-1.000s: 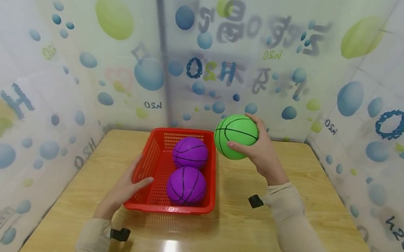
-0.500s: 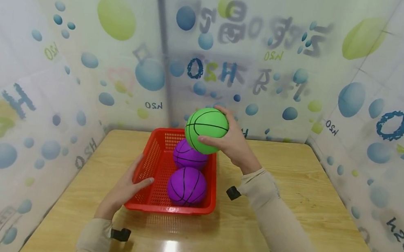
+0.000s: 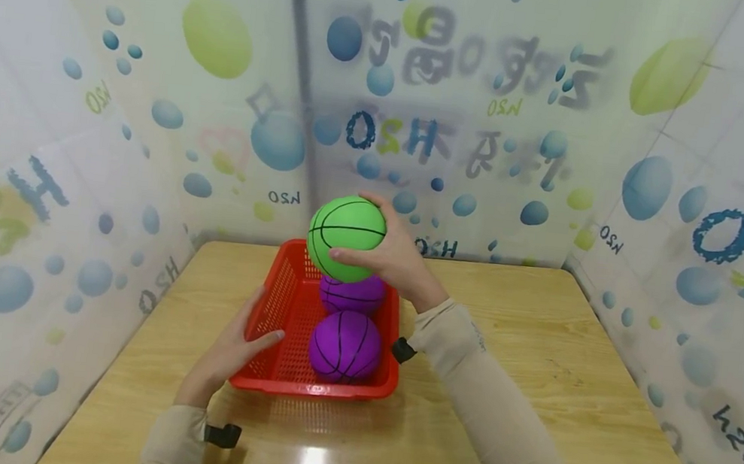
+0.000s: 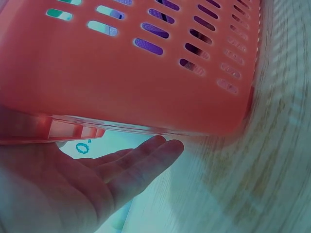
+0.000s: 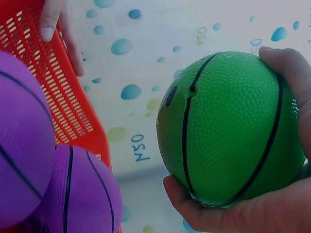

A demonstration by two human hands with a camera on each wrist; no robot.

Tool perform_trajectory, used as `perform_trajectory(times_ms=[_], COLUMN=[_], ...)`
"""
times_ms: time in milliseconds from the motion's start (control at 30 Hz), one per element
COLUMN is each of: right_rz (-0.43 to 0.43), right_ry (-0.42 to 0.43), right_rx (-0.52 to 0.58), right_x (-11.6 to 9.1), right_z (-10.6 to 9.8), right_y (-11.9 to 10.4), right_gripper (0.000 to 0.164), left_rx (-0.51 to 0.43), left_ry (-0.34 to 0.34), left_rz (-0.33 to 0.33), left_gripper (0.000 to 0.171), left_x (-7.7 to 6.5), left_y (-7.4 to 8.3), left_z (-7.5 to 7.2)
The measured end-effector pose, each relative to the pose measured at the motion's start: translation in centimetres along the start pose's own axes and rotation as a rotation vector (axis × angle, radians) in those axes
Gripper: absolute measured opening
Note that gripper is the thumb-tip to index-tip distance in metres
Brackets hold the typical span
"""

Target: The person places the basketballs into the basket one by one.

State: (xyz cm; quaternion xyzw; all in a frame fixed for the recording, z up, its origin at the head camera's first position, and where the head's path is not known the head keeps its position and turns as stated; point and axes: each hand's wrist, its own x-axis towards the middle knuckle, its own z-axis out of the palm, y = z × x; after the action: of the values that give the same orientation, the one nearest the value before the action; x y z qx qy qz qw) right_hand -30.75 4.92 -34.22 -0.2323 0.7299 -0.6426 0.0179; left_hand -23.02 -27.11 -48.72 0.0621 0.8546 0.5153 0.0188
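Note:
My right hand (image 3: 396, 257) holds a green basketball-style ball (image 3: 346, 222) from its right side, thumb in front and fingers behind. The ball hangs over the back of a red perforated plastic basket (image 3: 274, 385). Inside the basket sit two purple basketball-style balls, the front one (image 3: 346, 346) in full view and the back one (image 3: 353, 296) partly covered by the green ball. My left hand (image 3: 226, 353) grips the basket's left rim, its thumb inside and its fingers outside along the wall. In the left wrist view those fingers (image 4: 141, 170) lie extended beside the basket wall (image 4: 97, 73).
The basket stands on a wooden table (image 3: 501, 366), with bare tabletop to its right and in front. A bubble-patterned curtain (image 3: 522, 165) encloses the table at the back and both sides. Inside the basket, bare floor (image 3: 297, 322) shows left of the purple balls.
My right hand has carried the green ball leftward, from beyond the basket's right rim to above its back part. The left hand and the basket have stayed put.

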Motion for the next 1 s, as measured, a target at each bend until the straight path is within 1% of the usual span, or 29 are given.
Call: perform_trajectory(times_ms=[167, 300, 433, 567, 767, 1000], right_rz=[-0.007, 0.009, 0.032, 0.042, 0.034, 0.005], right_ry=[-0.042, -0.064, -0.072, -0.099, -0.143, -0.163], right_rx=[0.001, -0.034, -0.083, -0.141, -0.253, -0.312], right_x=[0.7, 0.7, 0.7, 0.8, 1.0, 1.0], right_z=[1.5, 2.4, 3.0, 3.5, 4.3, 5.0], right_y=[-0.4, -0.4, 0.1, 0.7, 1.5, 2.1], right_gripper=[0.106, 0.108, 0.108, 0.109, 0.112, 0.114], left_rx=[-0.004, 0.006, 0.002, -0.017, -0.024, -0.02], left_ry=[0.002, 0.005, 0.005, 0.001, -0.003, 0.002], left_rz=[0.019, 0.028, 0.028, 0.023, 0.022, 0.042], left_gripper=[0.102, 0.103, 0.103, 0.104, 0.105, 0.104], left_x=[-0.1, -0.1, 0.0, -0.1, -0.3, -0.1], left_y=[0.0, 0.0, -0.2, -0.1, 0.2, 0.1], left_z=[0.0, 0.1, 0.1, 0.1, 0.0, 0.0])
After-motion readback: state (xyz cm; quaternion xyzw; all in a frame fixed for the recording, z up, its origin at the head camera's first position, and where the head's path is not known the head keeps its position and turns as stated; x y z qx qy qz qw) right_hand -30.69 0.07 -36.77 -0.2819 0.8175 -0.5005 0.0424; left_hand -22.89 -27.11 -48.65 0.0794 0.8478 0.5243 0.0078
